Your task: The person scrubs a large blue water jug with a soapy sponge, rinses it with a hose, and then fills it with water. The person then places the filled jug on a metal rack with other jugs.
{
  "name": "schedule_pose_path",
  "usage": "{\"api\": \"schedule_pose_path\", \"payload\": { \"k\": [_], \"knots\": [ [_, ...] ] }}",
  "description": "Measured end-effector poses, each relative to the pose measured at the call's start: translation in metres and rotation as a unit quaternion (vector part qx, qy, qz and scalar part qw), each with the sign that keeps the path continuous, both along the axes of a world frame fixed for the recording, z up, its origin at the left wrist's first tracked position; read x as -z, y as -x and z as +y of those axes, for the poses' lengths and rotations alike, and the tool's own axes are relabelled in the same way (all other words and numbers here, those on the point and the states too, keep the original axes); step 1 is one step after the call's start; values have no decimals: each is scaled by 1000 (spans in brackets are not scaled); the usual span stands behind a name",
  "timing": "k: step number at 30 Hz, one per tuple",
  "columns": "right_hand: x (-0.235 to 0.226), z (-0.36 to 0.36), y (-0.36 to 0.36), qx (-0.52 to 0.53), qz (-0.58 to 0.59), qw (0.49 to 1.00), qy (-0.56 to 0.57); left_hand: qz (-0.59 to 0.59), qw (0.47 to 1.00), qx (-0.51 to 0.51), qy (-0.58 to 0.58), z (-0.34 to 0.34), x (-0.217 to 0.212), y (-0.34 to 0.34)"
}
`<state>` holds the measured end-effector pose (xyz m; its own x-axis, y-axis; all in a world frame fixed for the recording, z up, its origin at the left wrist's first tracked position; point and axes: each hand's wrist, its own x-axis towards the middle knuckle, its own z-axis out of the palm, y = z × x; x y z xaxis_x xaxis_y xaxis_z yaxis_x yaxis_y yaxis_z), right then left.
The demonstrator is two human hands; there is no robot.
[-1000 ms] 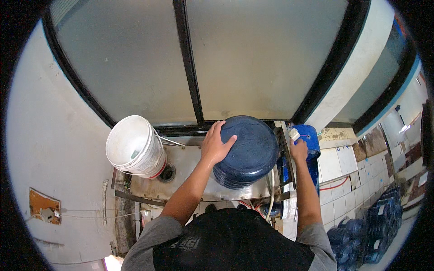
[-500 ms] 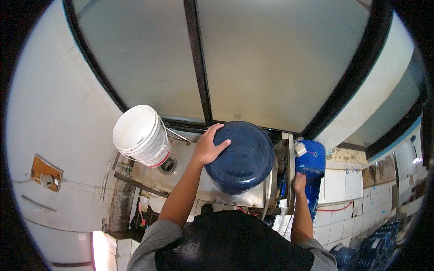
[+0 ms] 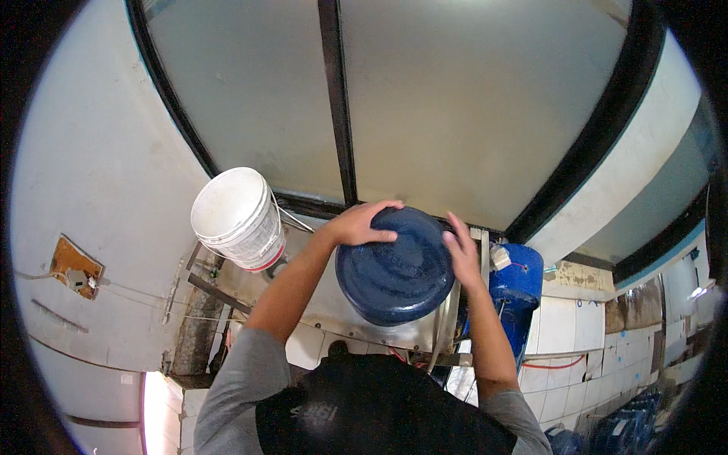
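A large dark blue water jug (image 3: pixel 394 277) stands bottom up on a metal counter (image 3: pixel 303 315) in front of me. My left hand (image 3: pixel 364 225) lies over its far left edge, with the thumb across the base and the fingers wrapped over the rim. On the opposite side, my right hand (image 3: pixel 461 249) presses against the jug's right edge, thumb toward the base and fingers pointing away from me. The jug's neck is hidden beneath it. A white bucket (image 3: pixel 239 220) with a wire handle stands to the left, apart from both hands.
Frosted window panes (image 3: pixel 470 114) in black frames rise behind the counter. A blue container (image 3: pixel 518 269) stands just right of it. Several blue jugs (image 3: pixel 622 428) sit on the floor at lower right, near a red hose (image 3: pixel 557 365).
My right hand has come up from beside the blue container to the jug's right edge. My left hand has shifted slightly further over the base, and the jug looks slightly turned or tilted.
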<state>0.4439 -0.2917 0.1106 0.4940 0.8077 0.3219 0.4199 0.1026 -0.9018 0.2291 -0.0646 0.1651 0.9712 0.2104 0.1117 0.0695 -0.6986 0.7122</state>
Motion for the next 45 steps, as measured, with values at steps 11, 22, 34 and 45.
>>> {"api": "schedule_pose_path", "payload": {
  "k": [11,22,34,45],
  "knots": [
    [-3,-113,136,209,-103,971,-50,0,947,148,-284,-101,6,-106],
    [-65,1,47,-117,-292,937,153,-149,825,458,-296,-136,26,80],
    [-21,-111,146,-59,-297,948,96,134,975,-145,-100,-25,-18,-18],
    [190,-116,-118,184,-86,835,511,8,959,14,-283,-82,-5,-77]
  ]
}}
